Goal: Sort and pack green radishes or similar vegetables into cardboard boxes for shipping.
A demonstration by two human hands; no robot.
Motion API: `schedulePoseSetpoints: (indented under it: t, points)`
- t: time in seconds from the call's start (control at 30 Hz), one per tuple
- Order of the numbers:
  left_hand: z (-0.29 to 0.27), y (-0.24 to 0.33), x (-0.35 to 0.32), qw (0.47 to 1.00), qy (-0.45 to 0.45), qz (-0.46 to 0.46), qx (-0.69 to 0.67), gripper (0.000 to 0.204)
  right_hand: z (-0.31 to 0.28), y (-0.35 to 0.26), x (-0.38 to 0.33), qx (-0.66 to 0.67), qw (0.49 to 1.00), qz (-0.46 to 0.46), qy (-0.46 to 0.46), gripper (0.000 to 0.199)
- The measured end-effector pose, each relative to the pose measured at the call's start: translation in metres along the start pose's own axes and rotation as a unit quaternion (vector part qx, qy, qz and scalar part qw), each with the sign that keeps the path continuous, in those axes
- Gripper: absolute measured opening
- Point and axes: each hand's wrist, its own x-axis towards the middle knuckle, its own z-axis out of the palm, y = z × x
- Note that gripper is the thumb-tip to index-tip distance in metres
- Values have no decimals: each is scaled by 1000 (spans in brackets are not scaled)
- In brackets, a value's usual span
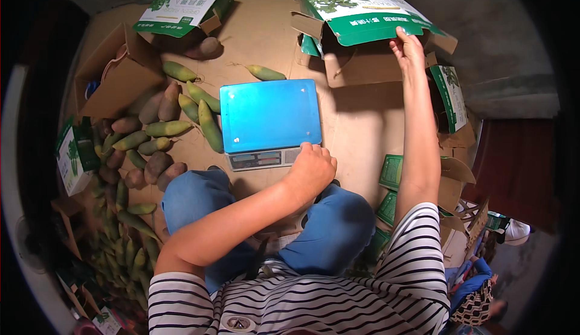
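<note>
A digital scale (270,115) with a blue top plate lies in front of my knees, its display panel facing me. My left hand (312,167) is at the right end of that panel, its fingers curled over the front edge and touching it. My right arm reaches far forward, and my right hand (408,46) pinches the green edge of the lid flap on a white-and-green cardboard box (356,66). The box's lid tilts up toward me; its contents are hidden. A green radish (266,73) lies just beyond the scale.
Green radishes (209,126) and reddish-brown round roots (158,164) pile up on the left. Another printed box (184,9) stands at the back left, beside an open brown carton (121,72). Flattened green boxes (391,172) lie at right. Another person (474,293) sits at lower right.
</note>
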Motion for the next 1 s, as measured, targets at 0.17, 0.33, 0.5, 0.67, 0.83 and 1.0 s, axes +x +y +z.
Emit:
schedulePoseSetpoints:
  t: [0.17,0.33,0.5,0.67,0.83,1.0]
  points:
    - [-8,4,3,999,29,27,-13,8,-8,-94,-70,-232,948,-74,-206,17]
    - [-14,-6,1,1000,-12,9,20,10,-3,-113,-141,-419,830,-154,-335,20]
    - [-12,-11,-2,995,-85,-46,36,16,19,-69,-217,-544,660,-356,-376,13]
    - [3,-13,-12,992,-102,-75,27,22,29,-45,-258,-524,645,-385,-402,16]
    - [-12,-16,-9,979,-192,-67,-6,21,31,-34,-266,-508,629,-423,-410,24]
    - [0,-16,-7,974,-215,-69,-1,25,32,-37,-273,-518,625,-410,-417,27]
